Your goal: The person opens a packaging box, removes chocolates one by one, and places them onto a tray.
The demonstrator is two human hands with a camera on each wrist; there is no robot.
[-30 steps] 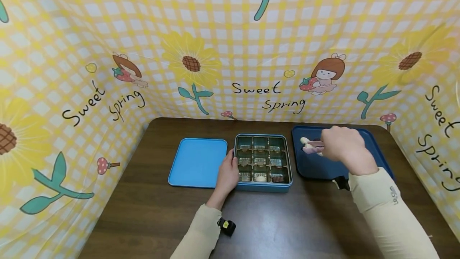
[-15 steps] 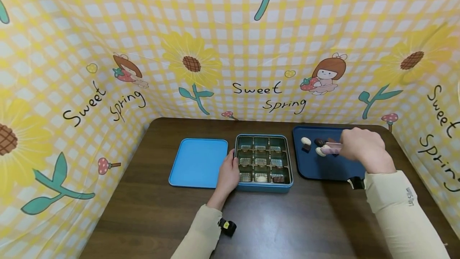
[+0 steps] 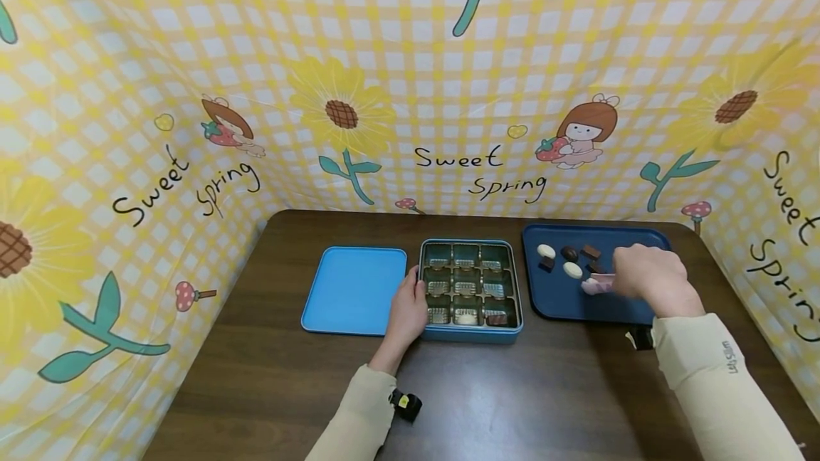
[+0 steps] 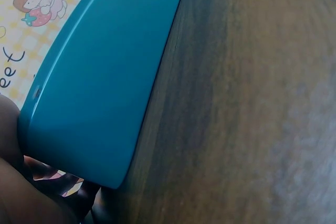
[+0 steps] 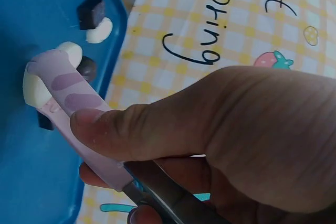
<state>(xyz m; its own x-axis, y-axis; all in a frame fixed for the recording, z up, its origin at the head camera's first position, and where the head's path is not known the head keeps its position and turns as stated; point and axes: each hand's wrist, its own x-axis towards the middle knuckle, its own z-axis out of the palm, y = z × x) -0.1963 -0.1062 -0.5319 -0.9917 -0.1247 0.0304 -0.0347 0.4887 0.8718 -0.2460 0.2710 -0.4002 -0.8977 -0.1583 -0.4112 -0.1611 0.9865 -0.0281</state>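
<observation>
My left hand grips the left wall of a blue tin box; in the left wrist view its fingers are partly hidden by the tin's side. The tin has a gold divided insert, with a white chocolate and a brown chocolate in its front row. Over the dark blue tray, my right hand holds pink-tipped tongs. In the right wrist view, a white chocolate lies between the tong tips. Several white and dark chocolates lie farther back on the tray.
A light blue lid lies flat left of the tin on the brown wooden table. A yellow checked cloth hangs behind the table and along both sides.
My right hand and the tongs have moved right across the tray, then slightly toward its front, uncovering chocolates. My left hand stays on the tin.
</observation>
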